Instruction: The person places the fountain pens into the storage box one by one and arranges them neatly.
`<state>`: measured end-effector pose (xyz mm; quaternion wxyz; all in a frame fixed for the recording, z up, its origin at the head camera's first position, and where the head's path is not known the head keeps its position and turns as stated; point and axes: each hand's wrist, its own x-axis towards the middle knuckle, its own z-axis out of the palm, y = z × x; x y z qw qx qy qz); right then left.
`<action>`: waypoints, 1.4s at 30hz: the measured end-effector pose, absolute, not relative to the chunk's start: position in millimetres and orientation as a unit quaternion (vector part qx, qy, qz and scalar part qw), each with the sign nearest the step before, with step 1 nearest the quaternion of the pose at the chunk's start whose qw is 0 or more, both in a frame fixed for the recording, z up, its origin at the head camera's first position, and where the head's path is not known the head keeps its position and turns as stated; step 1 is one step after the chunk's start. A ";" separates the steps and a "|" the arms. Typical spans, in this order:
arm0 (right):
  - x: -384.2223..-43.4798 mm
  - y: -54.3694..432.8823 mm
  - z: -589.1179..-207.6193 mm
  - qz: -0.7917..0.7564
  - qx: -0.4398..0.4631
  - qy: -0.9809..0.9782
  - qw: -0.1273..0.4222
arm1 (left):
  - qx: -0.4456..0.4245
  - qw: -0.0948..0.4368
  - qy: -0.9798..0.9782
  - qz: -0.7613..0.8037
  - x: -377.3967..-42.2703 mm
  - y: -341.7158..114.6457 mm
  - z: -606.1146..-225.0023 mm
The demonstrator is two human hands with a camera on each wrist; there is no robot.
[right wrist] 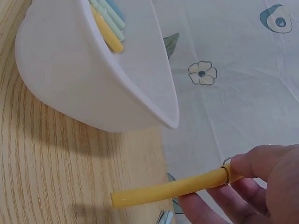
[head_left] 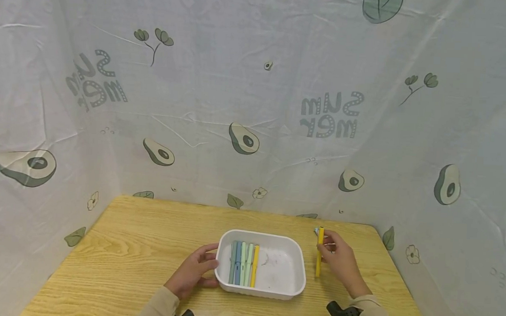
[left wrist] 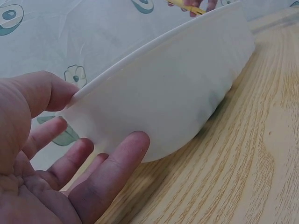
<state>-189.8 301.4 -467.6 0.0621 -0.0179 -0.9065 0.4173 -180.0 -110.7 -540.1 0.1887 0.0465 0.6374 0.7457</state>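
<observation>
A white plastic tray [head_left: 272,291] sits on the wooden table, with several capped pens [head_left: 242,266] side by side in its left half: grey-green, blue, pale green and yellow. My left hand [head_left: 195,271] is at the tray's left end. In the left wrist view, the fingers [left wrist: 124,154] of that hand rest against the outer wall and rim, spread and only slightly bent. To the right of the tray, my right hand [head_left: 339,258] pinches a yellow pen [right wrist: 163,190] between thumb and fingers, above the table. Part of a pale blue-green item [head_left: 316,231] shows behind it.
A light wood table [head_left: 156,238] lies under everything. Behind and at both sides hangs a pale curtain [head_left: 205,90] printed with avocados, leaves and lettering. Dark devices [head_left: 343,313] are worn at both wrists.
</observation>
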 end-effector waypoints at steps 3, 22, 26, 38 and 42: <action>-189.9 301.7 -465.6 0.434 -0.023 -0.898 0.061 | 0.049 0.188 0.637 0.746 -180.6 -110.9 -540.7; -187.8 305.4 -459.7 0.460 -0.019 -0.883 0.096 | 0.048 0.188 0.636 0.746 -178.8 -110.2 -537.2; -186.9 305.5 -458.4 0.458 -0.017 -0.884 0.096 | 0.048 0.189 0.637 0.745 -178.9 -110.2 -536.9; -184.4 307.7 -456.3 0.458 -0.005 -0.886 0.075 | 0.052 0.187 0.640 0.744 -178.2 -110.2 -537.1; -182.6 306.8 -455.8 0.455 -0.012 -0.888 0.066 | 0.050 0.187 0.641 0.743 -178.5 -110.3 -537.3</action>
